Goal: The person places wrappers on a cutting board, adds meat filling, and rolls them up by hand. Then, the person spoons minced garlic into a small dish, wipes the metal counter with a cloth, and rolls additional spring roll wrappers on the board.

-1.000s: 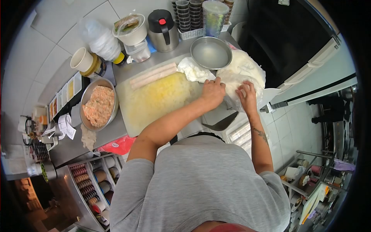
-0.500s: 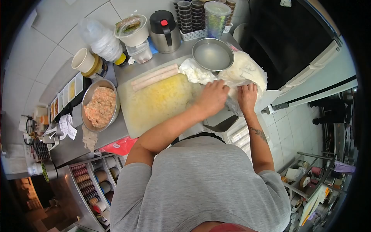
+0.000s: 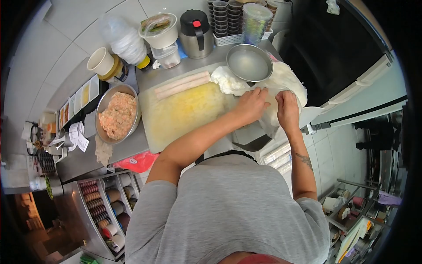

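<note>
My left hand (image 3: 252, 105) is on the near edge of a clear plastic bag (image 3: 271, 121) holding pale, thin sheets (image 3: 285, 81), its fingers bent over the edge and its thumb low. Close to its right, my right hand (image 3: 288, 110) pinches the bag with fingertips pressed together; exactly what lies between them is hidden. Just beyond the hands stands a metal bowl of cloudy liquid (image 3: 249, 63). A crumpled white cloth (image 3: 227, 80) lies left of that bowl. Two pale rolls (image 3: 182, 85) rest side by side along the far edge of a yellow-stained cutting board (image 3: 154, 127).
Left of the board sits a metal bowl (image 3: 136, 115) of orange-pink minced filling (image 3: 118, 115). A steel jug (image 3: 196, 42), plastic tubs (image 3: 166, 56) and stacked lidded cups (image 3: 220, 20) line the back. A dark appliance (image 3: 327, 48) stands at right. A red plastic bag (image 3: 137, 162) hangs by the counter's front edge.
The view has shifted slightly, so the counter things appear farther right. My right hand's fingers have drawn together into a pinch at the bag. My left hand stays by the bag's edge.
</note>
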The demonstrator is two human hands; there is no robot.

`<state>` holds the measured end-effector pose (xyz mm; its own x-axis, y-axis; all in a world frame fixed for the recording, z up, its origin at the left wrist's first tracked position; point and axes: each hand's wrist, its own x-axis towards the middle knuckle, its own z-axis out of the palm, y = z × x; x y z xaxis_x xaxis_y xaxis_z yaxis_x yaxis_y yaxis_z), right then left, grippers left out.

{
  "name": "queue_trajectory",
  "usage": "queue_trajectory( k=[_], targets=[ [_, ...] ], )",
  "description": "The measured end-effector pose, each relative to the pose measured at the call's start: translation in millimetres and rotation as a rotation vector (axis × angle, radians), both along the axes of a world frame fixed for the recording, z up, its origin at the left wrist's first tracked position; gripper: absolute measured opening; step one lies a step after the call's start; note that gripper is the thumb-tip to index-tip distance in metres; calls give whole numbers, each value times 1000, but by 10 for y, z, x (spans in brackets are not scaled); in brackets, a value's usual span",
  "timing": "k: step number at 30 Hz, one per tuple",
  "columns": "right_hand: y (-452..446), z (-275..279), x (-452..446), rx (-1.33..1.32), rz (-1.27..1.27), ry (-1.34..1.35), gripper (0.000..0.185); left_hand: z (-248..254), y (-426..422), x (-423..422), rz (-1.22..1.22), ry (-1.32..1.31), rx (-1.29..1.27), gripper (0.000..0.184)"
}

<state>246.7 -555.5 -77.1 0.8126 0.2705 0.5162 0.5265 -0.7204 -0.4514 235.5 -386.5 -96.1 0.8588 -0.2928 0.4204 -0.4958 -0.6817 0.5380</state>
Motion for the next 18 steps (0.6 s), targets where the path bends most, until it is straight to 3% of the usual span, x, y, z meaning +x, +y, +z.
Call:
queue_trajectory(
  k=[2,5,8,11,14,18],
  targets=[
    [18,28,67,88,56,82,9,96,-86,-35,9,128,-89,31],
    [4,-24,171,310,159,377,11,139,-156,-47,64,118,-74,31],
    [-62,84,167,333,271,459,14,-58,-156,142,110,-101,2,21],
    [-75,66,74,582,187,544,22,47,18,200,84,-227,-96,13],
    [-285,-126,187,342,216,356,36,179,235,100,-23,-261,-180,16],
    [-397,-232,404,610,42,557,46,362,428,-65,-68,-152,-467,9]
  ],
)
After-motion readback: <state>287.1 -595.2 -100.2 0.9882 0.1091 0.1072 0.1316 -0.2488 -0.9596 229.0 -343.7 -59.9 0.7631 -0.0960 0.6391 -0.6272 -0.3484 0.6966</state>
